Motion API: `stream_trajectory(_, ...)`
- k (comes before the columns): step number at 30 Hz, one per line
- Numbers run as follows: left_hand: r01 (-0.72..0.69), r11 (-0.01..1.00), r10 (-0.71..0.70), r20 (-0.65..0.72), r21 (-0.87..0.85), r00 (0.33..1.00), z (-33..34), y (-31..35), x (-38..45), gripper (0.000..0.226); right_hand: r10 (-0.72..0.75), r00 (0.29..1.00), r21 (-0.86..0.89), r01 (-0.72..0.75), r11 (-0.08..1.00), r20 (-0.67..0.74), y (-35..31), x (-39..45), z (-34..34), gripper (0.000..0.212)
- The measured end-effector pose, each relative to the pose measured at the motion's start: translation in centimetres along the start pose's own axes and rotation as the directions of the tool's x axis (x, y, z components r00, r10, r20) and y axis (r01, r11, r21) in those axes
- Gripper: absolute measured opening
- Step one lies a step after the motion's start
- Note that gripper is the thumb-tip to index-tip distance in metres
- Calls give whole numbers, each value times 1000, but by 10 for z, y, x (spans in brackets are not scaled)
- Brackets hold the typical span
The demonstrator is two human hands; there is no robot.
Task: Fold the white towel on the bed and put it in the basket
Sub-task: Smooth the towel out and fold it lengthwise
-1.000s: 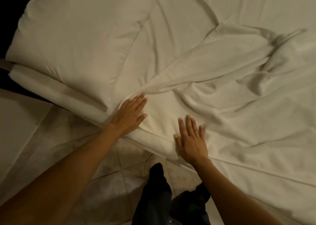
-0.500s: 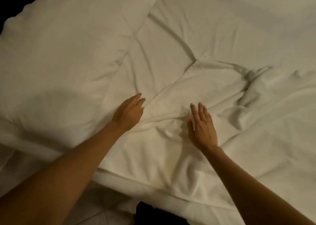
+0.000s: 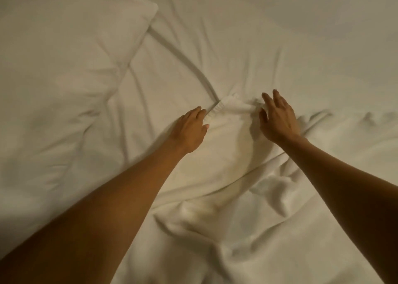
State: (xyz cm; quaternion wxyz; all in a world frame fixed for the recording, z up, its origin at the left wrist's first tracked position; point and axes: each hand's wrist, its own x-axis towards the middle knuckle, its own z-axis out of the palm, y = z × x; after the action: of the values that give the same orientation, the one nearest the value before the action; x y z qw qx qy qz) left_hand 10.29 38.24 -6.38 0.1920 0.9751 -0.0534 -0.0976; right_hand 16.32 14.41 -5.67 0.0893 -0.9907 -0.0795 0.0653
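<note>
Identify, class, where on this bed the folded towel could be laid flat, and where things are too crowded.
Free patches: the smooth sheet beyond both hands, right of the pillow; a narrower creased strip between the pillow and the left hand. Crowded: the near and right side, where the towel lies rumpled under both forearms, its far edge bunched between the left hand and the right hand.

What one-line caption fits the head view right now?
Both hands, left hand and right hand, reach the far hemmed edge of the crumpled white towel beside a pillow.

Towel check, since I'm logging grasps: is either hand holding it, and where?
Both hands: left hand and right hand pinch the white towel along its far hemmed edge.
</note>
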Motion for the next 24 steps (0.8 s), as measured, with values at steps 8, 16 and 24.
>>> stream_trajectory(8, 9, 1000, -10, -116, -10, 993, 35, 10, 24, 51, -123, 992, 110, 125, 986, -26, -22, 42, 38, 50)
stream_trajectory(16, 23, 1000, -26, -315, -14, 949, 57, 9, 17, 25, -74, 964, 228, 134, 964, -254, -30, 40, 56, 11)
stream_trajectory(24, 169, 984, -179, -290, -57, 940, 34, -8, 51, 19, -30, 963, 123, 65, 990, -267, -39, 93, 27, 21)
